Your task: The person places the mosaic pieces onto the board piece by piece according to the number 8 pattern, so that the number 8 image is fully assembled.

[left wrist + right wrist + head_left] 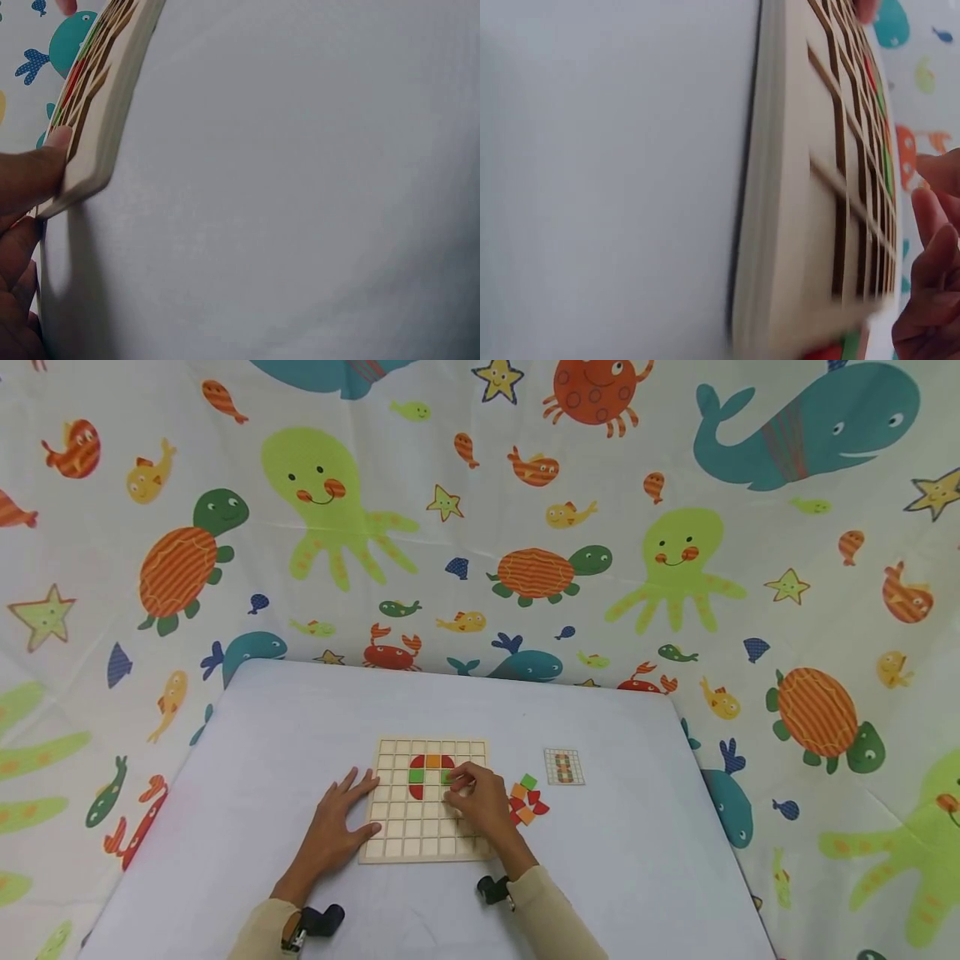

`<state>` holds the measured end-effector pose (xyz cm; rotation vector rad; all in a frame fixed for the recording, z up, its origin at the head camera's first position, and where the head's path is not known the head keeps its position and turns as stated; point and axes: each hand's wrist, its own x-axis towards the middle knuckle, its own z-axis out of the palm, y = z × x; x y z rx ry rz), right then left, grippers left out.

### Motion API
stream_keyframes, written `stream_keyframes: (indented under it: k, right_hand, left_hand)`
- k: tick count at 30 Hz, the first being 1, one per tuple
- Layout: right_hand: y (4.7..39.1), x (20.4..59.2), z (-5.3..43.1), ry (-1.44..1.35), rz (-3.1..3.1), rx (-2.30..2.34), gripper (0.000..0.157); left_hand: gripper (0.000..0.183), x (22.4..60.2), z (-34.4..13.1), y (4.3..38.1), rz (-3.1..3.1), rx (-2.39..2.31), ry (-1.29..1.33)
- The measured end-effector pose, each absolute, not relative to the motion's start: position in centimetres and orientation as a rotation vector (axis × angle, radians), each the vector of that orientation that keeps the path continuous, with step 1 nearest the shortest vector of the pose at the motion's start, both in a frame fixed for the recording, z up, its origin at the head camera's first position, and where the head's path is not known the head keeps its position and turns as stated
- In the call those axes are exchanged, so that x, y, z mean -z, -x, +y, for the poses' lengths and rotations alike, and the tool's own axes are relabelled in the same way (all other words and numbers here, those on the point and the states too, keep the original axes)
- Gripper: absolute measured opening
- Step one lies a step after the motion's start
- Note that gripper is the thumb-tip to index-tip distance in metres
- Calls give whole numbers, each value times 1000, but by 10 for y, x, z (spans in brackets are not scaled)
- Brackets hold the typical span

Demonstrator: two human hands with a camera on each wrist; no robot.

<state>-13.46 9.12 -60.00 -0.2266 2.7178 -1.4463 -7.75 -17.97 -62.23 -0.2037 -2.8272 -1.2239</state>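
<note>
A wooden grid board lies on the white table. Set in its upper cells are red rounded tiles, an orange tile and green tiles. My left hand steadies the board's left edge, its fingers spread and its thumb laid over the rim. Over the board's right side, my right hand has thumb and index fingertips brought together, right by the right-hand green tile. I cannot tell whether a tile is between those fingertips.
Right of the board, beside my right wrist, several loose red, orange and green tiles lie in a small heap. A pattern card with a printed grid lies farther right. Behind the table hangs a sea-animal cloth.
</note>
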Motion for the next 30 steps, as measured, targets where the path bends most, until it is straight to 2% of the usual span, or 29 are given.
stream_keyframes:
  k: [15,30]
  right_hand:
    - [140,603,172,-103,2820,1396,20]
    - [133,604,185,-142,2881,1259,20]
  left_hand:
    - [77,626,-179,79,-2791,1204,231]
    - [77,627,-180,79,-2828,1214,207]
